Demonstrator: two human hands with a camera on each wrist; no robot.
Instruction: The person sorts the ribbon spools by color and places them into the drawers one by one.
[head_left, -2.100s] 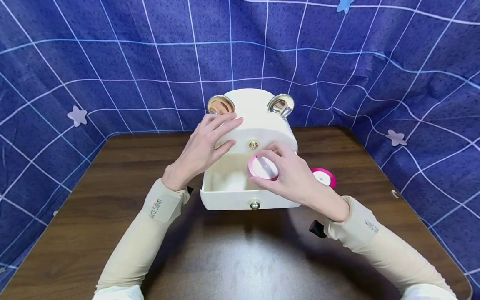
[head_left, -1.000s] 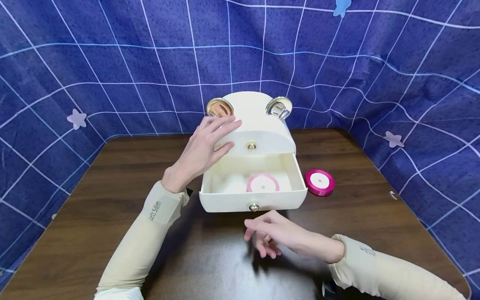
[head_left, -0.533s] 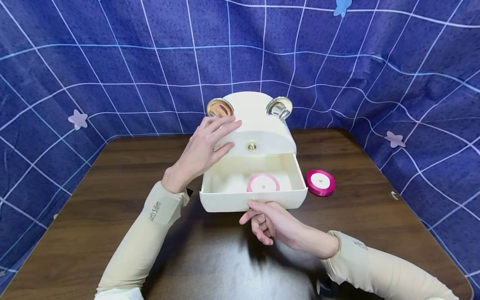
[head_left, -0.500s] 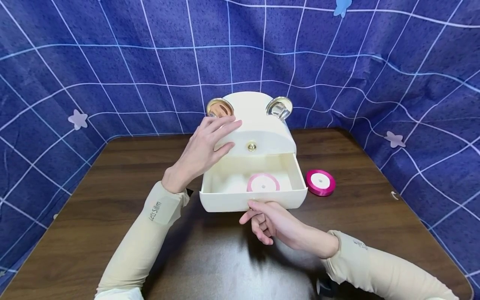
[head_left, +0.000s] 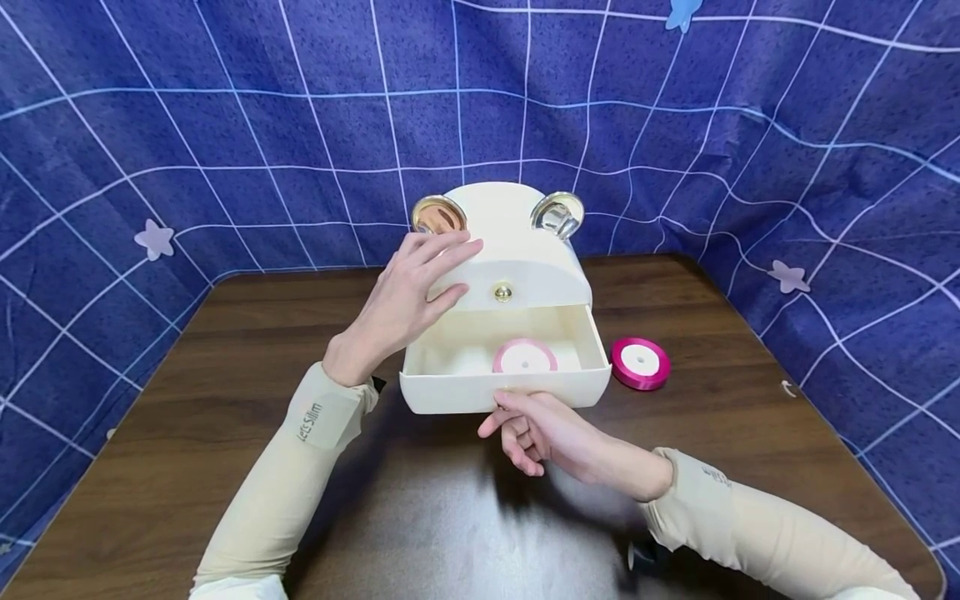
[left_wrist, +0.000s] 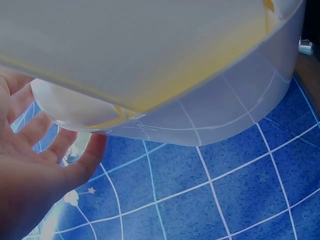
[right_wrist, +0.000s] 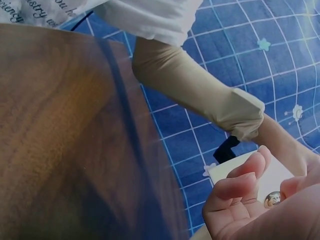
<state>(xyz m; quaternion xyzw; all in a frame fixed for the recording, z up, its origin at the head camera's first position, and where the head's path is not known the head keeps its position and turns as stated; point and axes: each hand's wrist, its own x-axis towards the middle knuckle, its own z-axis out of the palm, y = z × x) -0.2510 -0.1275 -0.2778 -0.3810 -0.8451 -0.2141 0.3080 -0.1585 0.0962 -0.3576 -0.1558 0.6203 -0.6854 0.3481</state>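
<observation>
While the left hand (head_left: 408,292) lay flat on the box (head_left: 517,250) at frame centre, the right hand (head_left: 536,425), fingers curled at the knob (right_wrist: 272,199), met the drawer (head_left: 506,392) front; light pink ribbon (head_left: 525,357) lay inside, just above.

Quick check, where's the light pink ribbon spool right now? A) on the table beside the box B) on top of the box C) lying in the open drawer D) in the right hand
C: the light pink ribbon spool lies flat inside the open drawer, while the right hand is at the drawer's front and the darker magenta spool sits on the table.
</observation>
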